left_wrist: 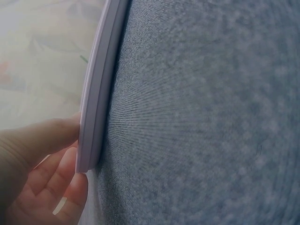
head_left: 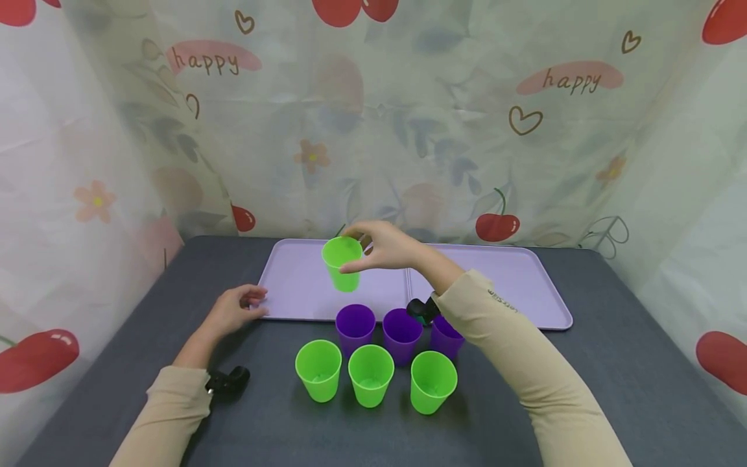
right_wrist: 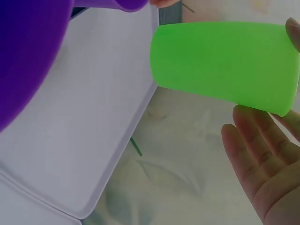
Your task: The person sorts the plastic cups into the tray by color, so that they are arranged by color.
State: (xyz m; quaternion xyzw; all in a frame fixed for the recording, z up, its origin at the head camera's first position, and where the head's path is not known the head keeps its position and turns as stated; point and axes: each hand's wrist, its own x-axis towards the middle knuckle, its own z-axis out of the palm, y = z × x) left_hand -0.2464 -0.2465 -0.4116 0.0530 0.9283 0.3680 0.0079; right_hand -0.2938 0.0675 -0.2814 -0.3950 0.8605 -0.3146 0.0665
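My right hand (head_left: pixel 388 246) pinches a green cup (head_left: pixel 341 263) at its rim between thumb and fingers, holding it upright over the left lilac tray (head_left: pixel 292 279). In the right wrist view the same green cup (right_wrist: pixel 225 65) lies across the picture, with fingertips (right_wrist: pixel 243 117) against it. My left hand (head_left: pixel 236 308) grips the left tray's near left corner; the left wrist view shows its thumb (left_wrist: pixel 56 133) on the tray rim (left_wrist: pixel 96 93) and curled fingers beside it. In front of the trays stand purple cups (head_left: pixel 356 324) and, nearer, green cups (head_left: pixel 370 373).
A second lilac tray (head_left: pixel 502 279) adjoins the first on the right, partly behind the right sleeve. Both lie on a dark grey table (head_left: pixel 262 421). The right forearm crosses above the rightmost purple cup (head_left: pixel 446 337). A patterned curtain (head_left: pixel 379 130) surrounds the table's back and sides.
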